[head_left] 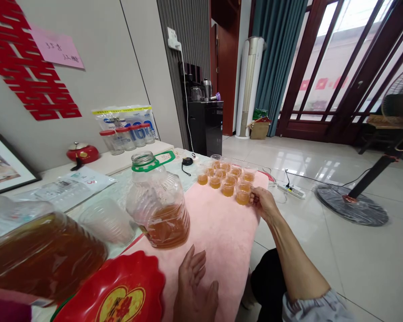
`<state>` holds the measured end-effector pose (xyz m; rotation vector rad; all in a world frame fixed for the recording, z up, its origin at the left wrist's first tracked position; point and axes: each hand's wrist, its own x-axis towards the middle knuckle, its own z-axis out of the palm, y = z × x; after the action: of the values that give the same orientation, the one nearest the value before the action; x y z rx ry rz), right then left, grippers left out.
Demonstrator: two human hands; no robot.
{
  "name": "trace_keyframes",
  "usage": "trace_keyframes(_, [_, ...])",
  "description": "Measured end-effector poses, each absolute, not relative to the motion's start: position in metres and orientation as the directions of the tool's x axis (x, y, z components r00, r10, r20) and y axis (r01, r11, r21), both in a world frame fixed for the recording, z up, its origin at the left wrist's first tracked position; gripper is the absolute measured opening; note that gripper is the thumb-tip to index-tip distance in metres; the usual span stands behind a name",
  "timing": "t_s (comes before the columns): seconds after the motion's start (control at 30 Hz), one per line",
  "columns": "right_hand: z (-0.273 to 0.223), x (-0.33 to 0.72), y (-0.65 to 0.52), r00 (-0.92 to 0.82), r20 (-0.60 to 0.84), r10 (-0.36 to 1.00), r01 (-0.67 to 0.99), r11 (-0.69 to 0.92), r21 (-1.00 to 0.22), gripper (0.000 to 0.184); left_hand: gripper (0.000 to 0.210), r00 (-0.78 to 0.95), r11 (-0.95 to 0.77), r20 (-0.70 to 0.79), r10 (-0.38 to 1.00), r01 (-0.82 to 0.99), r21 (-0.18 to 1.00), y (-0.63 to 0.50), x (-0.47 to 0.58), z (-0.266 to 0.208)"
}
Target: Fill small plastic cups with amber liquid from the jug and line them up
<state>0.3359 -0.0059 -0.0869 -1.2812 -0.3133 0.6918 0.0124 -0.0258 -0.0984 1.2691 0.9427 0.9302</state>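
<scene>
My right hand [262, 202] is closed on the side of a clear plastic cup [243, 195] of amber liquid. That cup stands upright at the near right corner of a group of similar cups [228, 186] on a pink cloth [215, 219]. Over the near part of the cloth, my left hand [195, 279] is held with its fingers apart and nothing in it. Beyond it stands a large clear jug [168, 223] with an open mouth and a green handle, partly filled with amber liquid.
A bigger container of amber liquid [47, 250] lies at the left, beside stacked clear cups [105, 221]. A red scalloped plate [147, 273] is in front. Red-lidded jars [126, 139] and a tape measure [187, 162] sit farther back. A fan base [351, 205] stands on the floor.
</scene>
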Motion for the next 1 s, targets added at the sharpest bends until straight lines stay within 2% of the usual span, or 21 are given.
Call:
trace_keyframes(0.2, [-0.0882, 0.3355, -0.0063, 0.754, -0.159, 0.637, -0.303, 0.122, -0.945, 0.03, 0.073, 0.348, 0.027, -0.023, 0.937, -0.008, 1.0, -0.0289, 0.0132, -0.0986])
trace_keyframes(0.67, [-0.0869, 0.3331, -0.0081, 0.749, -0.204, 0.63, -0.334, 0.092, -0.938, 0.033, 0.075, 0.367, 0.037, -0.027, 0.93, -0.021, 0.999, -0.0281, 0.0105, -0.1048])
trace_keyframes(1.0, [-0.0846, 0.3269, -0.0136, 0.833, -0.158, 0.53, -0.258, 0.119, -0.959, 0.03, 0.08, 0.36, 0.076, -0.061, 0.931, -0.027, 0.997, -0.028, 0.0123, -0.1057])
